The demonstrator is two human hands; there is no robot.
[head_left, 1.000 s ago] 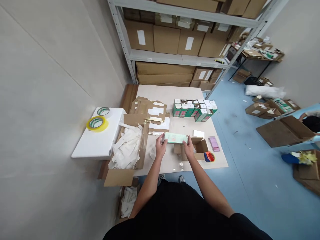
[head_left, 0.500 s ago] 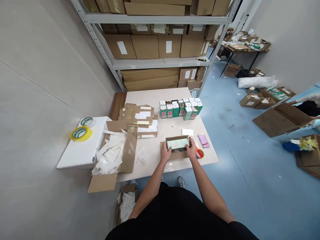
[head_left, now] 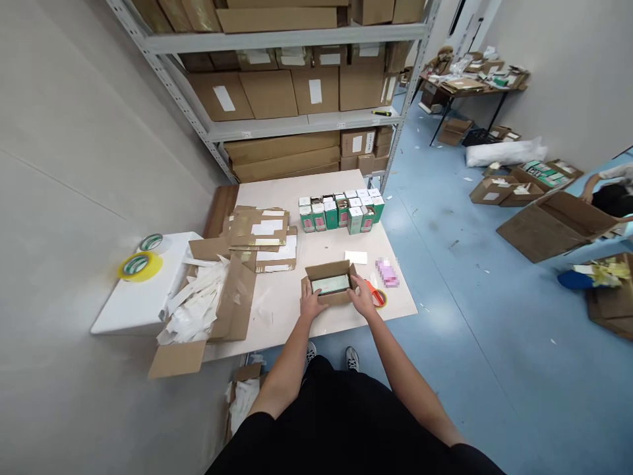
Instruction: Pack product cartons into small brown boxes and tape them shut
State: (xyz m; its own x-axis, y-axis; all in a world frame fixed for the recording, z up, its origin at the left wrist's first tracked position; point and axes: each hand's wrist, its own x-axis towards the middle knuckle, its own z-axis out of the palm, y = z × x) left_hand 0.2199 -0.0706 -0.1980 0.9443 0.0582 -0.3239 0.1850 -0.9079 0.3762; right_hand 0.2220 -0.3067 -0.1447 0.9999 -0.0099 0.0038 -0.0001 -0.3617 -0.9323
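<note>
A small open cardboard box (head_left: 336, 299) sits on the table (head_left: 291, 316) in front of me, flaps up. Inside it lies a pale green box (head_left: 331, 284), below the rim. My left hand (head_left: 310, 303) grips the cardboard box at its left end, thumb over the near edge. At the right end, my right hand (head_left: 362, 298) holds it the same way, fingers along the side. Close beside my right hand are an orange-red tape dispenser (head_left: 378, 296), a pink pixelated item (head_left: 388, 272) and a white card (head_left: 356, 257).
Several green-and-white boxes (head_left: 340, 212) stand at the table's back right. Flattened cardboard (head_left: 247, 227) is piled at left, behind an open carton (head_left: 242, 300) of white scraps. Tape rolls (head_left: 140, 265) lie on a white surface. A loaded shelf (head_left: 297, 125) stands behind; another person's arm (head_left: 591, 188) shows far right.
The pale green box has gone down into the cardboard box. Both hands have shifted from it to the cardboard box's ends. My view has moved slightly right.
</note>
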